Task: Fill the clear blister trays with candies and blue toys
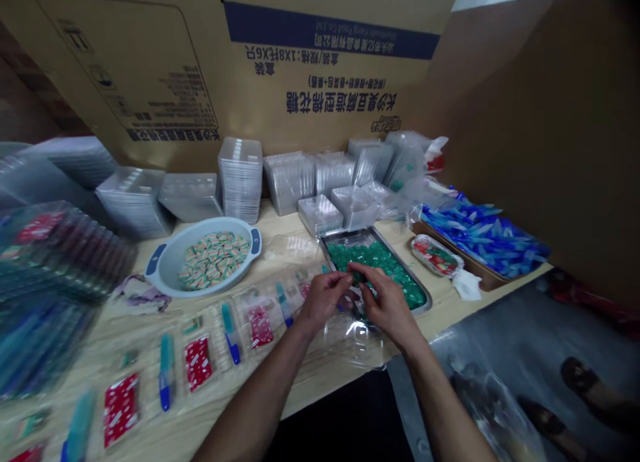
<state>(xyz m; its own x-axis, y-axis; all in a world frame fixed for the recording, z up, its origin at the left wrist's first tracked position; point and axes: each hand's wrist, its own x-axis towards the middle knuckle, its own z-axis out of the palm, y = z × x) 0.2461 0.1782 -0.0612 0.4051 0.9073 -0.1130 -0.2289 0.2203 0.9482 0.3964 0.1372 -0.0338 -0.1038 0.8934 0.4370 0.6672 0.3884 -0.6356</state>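
Observation:
My left hand (326,298) and my right hand (384,301) are close together over the near end of a metal tray (427,302) of green wrapped pieces (395,269). Thumb and fingers of my right hand pinch a small dark green piece (356,277). My left fingertips are pinched together beside it; what they hold, if anything, is too small to make out. Below the hands lies a clear plastic tray (357,342). A row of similar trays runs left, holding red packets with white marks (199,363) and blue plastic knives (231,332).
A light blue basin (167,279) holds small striped pieces. Stacks of clear trays (241,175) line the back before a large cardboard box (320,75). On the right are a foil dish (437,256) and a carton of blue knives (485,235). Filled trays (55,249) are stacked left.

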